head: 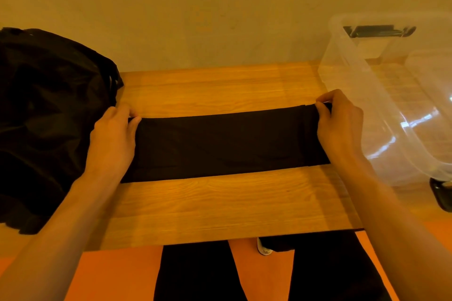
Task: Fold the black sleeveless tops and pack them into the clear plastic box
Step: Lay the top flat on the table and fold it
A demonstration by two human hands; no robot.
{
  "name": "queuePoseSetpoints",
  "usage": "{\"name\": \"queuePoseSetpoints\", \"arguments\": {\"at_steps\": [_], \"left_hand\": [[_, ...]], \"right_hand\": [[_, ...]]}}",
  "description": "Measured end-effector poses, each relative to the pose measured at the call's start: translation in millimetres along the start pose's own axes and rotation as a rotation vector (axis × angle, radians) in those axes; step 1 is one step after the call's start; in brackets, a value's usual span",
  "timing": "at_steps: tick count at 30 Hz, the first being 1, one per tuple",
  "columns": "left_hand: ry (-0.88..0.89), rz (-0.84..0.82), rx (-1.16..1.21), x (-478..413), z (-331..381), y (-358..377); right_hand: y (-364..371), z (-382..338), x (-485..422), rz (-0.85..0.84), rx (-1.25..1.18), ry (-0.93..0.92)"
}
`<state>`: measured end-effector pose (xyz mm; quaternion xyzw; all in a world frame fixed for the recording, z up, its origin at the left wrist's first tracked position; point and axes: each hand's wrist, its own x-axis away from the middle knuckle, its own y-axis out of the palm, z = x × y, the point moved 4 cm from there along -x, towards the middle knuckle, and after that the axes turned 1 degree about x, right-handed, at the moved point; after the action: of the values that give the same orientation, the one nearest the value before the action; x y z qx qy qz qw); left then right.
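Observation:
A black sleeveless top (227, 144) lies folded into a long flat strip across the middle of the wooden table (215, 205). My left hand (113, 138) pinches the strip's far left corner. My right hand (338, 127) pinches its far right corner. A heap of more black tops (46, 114) sits at the table's left end, just beside my left hand. The clear plastic box (391, 95) stands at the right end, open and with nothing inside it.
A plain wall rises right behind the table. The box has dark latches at its far (378, 31) and near (441, 193) ends. The table's near edge runs below the strip, with legs in black trousers and an orange floor beneath.

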<state>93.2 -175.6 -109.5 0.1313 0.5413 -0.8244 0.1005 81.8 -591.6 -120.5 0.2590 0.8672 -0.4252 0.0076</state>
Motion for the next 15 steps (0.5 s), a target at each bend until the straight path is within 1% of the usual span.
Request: {"name": "queuePoseSetpoints", "arguments": {"at_steps": [3,6,7,9,10,11,12,13,15], "left_hand": [[0.015,-0.009,-0.055,-1,1,2],[-0.042,-0.065,-0.121,0,1,6],[-0.048,-0.068,-0.185,1,4,5],[0.013,-0.012,-0.327,5,17,-1],[0.059,0.025,-0.340,8,31,-5],[0.101,0.025,-0.312,11,47,-7],[0.142,-0.022,-0.254,15,64,-4],[0.177,-0.108,-0.186,18,82,2],[0.264,-0.336,-0.105,25,117,28]], "right_hand": [[2,2,2,0.015,0.034,0.014],[2,0,3,-0.003,0.049,0.029],[0,-3,6,-0.025,0.050,0.024],[-5,-9,20,-0.072,0.055,-0.021],[-9,-10,31,-0.079,0.057,-0.041],[-14,-9,43,-0.079,0.056,-0.040],[-18,-6,54,-0.076,0.053,-0.028],[-20,-1,61,-0.078,0.056,-0.016],[-18,5,67,-0.114,0.097,-0.009]]}}
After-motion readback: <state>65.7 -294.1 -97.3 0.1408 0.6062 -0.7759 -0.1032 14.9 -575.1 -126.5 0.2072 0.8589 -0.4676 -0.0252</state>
